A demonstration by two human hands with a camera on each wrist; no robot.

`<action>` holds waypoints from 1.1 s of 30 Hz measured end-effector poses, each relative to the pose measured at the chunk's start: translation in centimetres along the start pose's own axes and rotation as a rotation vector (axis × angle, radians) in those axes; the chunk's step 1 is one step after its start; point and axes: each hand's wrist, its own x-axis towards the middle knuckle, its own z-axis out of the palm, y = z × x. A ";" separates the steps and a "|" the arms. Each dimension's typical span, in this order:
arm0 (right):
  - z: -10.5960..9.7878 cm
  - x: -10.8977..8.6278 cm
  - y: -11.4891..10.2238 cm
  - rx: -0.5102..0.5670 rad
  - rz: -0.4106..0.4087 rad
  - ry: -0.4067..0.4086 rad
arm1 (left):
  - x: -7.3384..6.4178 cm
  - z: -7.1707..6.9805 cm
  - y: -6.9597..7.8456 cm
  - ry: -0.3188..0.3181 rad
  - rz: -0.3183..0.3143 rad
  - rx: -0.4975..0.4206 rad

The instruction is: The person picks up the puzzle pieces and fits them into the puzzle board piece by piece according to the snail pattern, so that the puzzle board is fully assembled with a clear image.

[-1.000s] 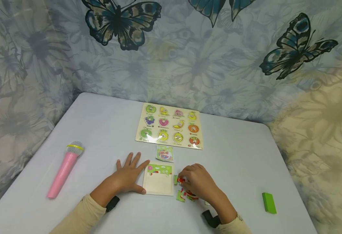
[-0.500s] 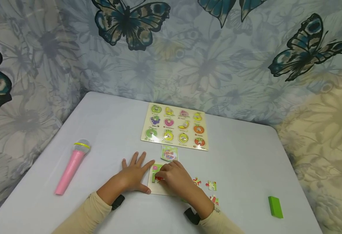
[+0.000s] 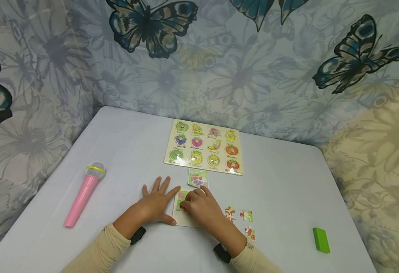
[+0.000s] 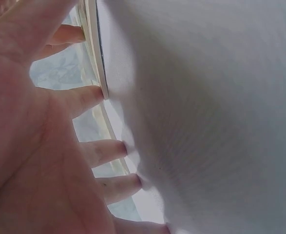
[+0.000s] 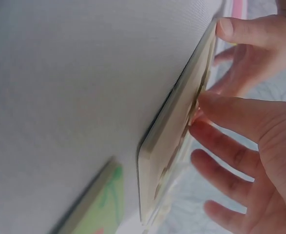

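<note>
My left hand (image 3: 153, 206) lies with spread fingers at the left edge of a small jigsaw tray (image 3: 187, 220); thumb and index finger touch its corners. Over the tray, my right hand (image 3: 206, 210) pinches a jigsaw piece, its green edge (image 3: 178, 205) showing beside the fingertips and the rest hidden. From the right wrist, thumb and index finger of the right hand (image 5: 259, 151) meet at the top face of the tray (image 5: 169, 126). Joined green pieces (image 3: 183, 195) fill part of its top row. Right of the hand lie loose red-and-white jigsaw pieces (image 3: 246, 215).
Behind the tray are a small picture card (image 3: 197, 178) and a larger fruit puzzle board (image 3: 205, 163). A pink toy microphone (image 3: 81, 197) lies at the left, a green block (image 3: 321, 240) at the right. A butterfly-patterned wall covering (image 3: 240, 76) borders the table.
My right hand has moved left from the loose pieces onto the tray with a red-and-green jigsaw piece, then shifted only slightly. The left hand stays at the tray's edge. The head view swung left.
</note>
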 end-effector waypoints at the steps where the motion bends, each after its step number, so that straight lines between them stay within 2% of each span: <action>1: 0.0 0.0 0.0 -0.007 0.000 -0.002 | 0.0 0.0 0.0 -0.001 -0.001 -0.003; 20: -0.3 -0.7 -0.1 -0.115 -0.030 -0.030 | 0.6 0.9 0.3 -0.006 0.008 0.010; 22: -0.4 -0.8 0.0 -0.086 -0.026 -0.038 | 0.5 0.9 0.4 -0.009 0.007 0.010; 25: -0.7 -1.1 0.5 0.011 0.002 -0.067 | 0.3 0.9 0.4 -0.014 0.007 0.005; 29: -1.7 -2.1 2.2 0.118 0.080 -0.086 | 0.1 0.6 0.3 -0.004 0.004 -0.020; 33: -2.6 -3.9 4.4 0.133 0.166 -0.081 | -0.1 0.1 0.2 0.007 0.003 -0.043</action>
